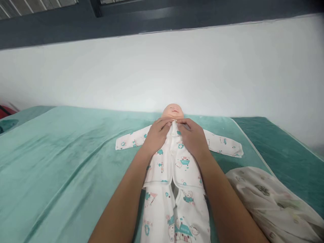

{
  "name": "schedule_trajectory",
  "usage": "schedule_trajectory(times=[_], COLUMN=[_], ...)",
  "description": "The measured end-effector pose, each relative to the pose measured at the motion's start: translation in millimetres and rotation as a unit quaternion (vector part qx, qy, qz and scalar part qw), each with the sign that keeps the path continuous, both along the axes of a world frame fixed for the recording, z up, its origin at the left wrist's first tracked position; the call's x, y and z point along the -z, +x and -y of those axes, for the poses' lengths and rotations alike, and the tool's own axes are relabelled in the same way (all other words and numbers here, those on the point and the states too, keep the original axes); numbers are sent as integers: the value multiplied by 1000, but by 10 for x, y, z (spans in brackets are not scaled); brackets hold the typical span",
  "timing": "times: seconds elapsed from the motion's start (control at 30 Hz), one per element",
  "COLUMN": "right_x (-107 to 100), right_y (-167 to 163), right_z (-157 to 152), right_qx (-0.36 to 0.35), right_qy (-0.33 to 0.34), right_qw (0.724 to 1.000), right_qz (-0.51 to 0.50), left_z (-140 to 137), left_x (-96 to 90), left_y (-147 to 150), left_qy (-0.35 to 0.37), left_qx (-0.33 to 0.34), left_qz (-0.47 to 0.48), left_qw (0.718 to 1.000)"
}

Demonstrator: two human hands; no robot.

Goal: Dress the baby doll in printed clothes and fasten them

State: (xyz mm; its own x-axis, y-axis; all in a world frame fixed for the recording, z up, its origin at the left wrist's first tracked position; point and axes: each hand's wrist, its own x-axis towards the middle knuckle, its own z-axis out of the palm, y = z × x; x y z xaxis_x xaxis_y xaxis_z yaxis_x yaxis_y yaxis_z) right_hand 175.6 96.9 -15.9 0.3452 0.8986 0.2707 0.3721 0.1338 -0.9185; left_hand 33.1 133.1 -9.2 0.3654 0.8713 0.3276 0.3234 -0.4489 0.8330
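A baby doll (173, 110) lies on its back with its head toward the wall, dressed in a white printed baby shirt (162, 167) whose sleeves stretch out to both sides. Matching white pants (157, 211) cover its legs below the shirt hem. At the neckline, my left hand (159, 133) has its fingers closed on the left collar edge. Opposite it, my right hand (191, 135) pinches the right collar edge, close to the left fingertips. The shirt's front edges meet at the chest and part near the hem. My fingers partly hide the collar fastening.
Crumpled white printed cloth (275, 202) lies to the right, beside my forearm. A light green sheet (63, 162) with folds covers the surface, with a darker green strip (283, 145) at right. A white wall (162, 71) stands directly behind the doll's head. Something red (7, 111) shows at far left.
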Motion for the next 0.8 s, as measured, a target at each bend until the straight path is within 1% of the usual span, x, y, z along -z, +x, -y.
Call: schedule_trajectory(times=[0.13,0.33,0.43,0.6,0.8], right_x=[12,15,9,20,43], right_y=[6,0,-4,-2,5], right_z=[-9,-3,0,-4,-12], right_qx=[7,-1,-2,11,3], right_qy=[9,27,25,43,56], right_qw=[1000,999,999,999,998], right_qz=[15,31,27,12,29], left_z=[6,4,4,11,13], left_x=[-5,-2,2,17,9], left_y=[6,11,16,23,24], left_qy=[-4,3,1,-7,-5], left_qx=[-2,1,-3,-29,-23], left_qz=[-1,-6,0,24,19], left_qw=[1000,1000,1000,999,1000])
